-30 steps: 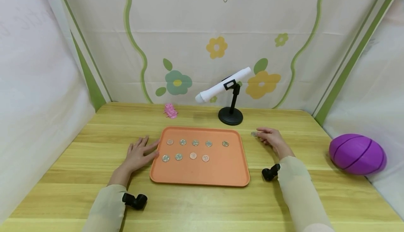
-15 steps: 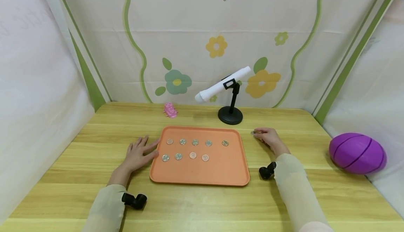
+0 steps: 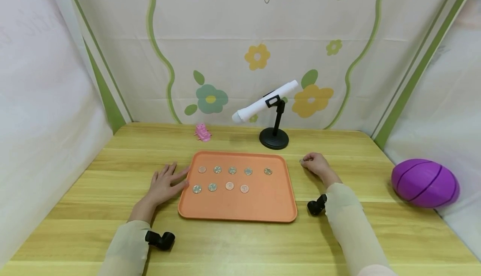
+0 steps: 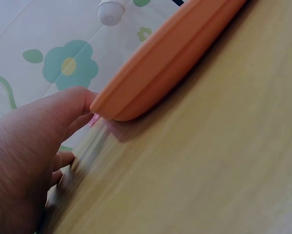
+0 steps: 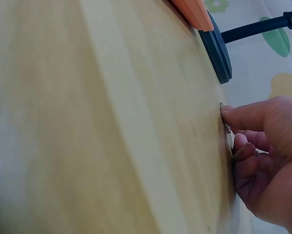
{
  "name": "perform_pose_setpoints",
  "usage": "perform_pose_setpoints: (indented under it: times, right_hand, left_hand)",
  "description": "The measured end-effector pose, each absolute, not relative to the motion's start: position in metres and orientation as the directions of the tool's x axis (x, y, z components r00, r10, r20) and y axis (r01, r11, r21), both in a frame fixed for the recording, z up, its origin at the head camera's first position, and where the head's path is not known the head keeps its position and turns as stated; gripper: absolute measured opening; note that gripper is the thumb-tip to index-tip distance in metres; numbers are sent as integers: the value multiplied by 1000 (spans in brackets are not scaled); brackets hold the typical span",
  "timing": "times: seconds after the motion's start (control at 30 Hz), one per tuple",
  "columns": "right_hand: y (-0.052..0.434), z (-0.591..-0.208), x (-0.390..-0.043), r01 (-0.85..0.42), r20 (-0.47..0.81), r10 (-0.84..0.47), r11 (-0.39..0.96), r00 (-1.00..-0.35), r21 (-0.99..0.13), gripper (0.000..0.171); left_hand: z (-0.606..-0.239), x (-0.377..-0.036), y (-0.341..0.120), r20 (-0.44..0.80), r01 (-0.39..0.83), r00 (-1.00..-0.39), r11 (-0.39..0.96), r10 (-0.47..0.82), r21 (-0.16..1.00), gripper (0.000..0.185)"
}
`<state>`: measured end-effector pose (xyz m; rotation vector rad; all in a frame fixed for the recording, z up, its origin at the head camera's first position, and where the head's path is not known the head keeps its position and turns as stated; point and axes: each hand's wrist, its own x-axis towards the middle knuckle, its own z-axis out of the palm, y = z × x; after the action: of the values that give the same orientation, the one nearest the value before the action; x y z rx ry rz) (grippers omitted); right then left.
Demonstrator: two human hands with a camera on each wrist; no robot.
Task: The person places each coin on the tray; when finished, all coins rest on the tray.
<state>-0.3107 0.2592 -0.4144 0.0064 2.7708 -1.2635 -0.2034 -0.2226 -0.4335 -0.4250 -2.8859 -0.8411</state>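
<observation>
My left hand (image 3: 165,186) rests at the left edge of an orange tray (image 3: 236,207), fingers spread, the thumb touching its rim. That contact also shows in the left wrist view, where the hand (image 4: 33,146) meets the tray's side (image 4: 156,68). On the tray several coins (image 3: 232,170) lie flat in two rows, with a gap in the back row. To the right of the tray, my right hand (image 3: 316,165) pinches a small silvery coin (image 3: 302,161) at the tabletop. The right wrist view shows the coin edge-on (image 5: 228,131) between thumb and curled fingers.
A white microphone (image 3: 263,102) sits in a stand with a round black base (image 3: 274,138) behind the tray. A small pink toy (image 3: 203,132) is at the back left. A purple ball (image 3: 426,183) lies at the right table edge. A printed curtain (image 3: 210,25) hangs behind.
My right hand has shifted slightly left, its fingers curling in over the coin, which is now mostly covered. The left hand and the tray have stayed in place.
</observation>
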Motion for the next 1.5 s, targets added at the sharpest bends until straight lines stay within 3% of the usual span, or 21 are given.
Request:
perform_pose_setpoints:
  times: [0.23, 0.47, 0.8, 1.13, 1.5]
  right_hand:
    - [259, -419, -308, -66, 5, -89, 698, -996, -713, 20]
    - [259, -421, -303, -149, 69, -161, 562, -984, -814, 18]
    - [242, -407, -289, 23, -95, -180, 364, -979, -931, 33]
    - [210, -398, -257, 19, -105, -355, 237, -929, -971, 34]
    - [190, -403, -245, 0, -137, -456, 289, -880, -957, 30]
  left_hand:
    - [-432, -202, -222, 175, 291, -956, 806, 234, 516, 52]
    - [-432, -202, -222, 173, 288, -957, 807, 232, 516, 52]
    - [-431, -201, -222, 174, 289, -957, 808, 232, 513, 52]
    - [-432, -202, -222, 172, 292, -956, 805, 236, 516, 52]
    - [-432, -204, -223, 169, 289, -957, 807, 235, 515, 53]
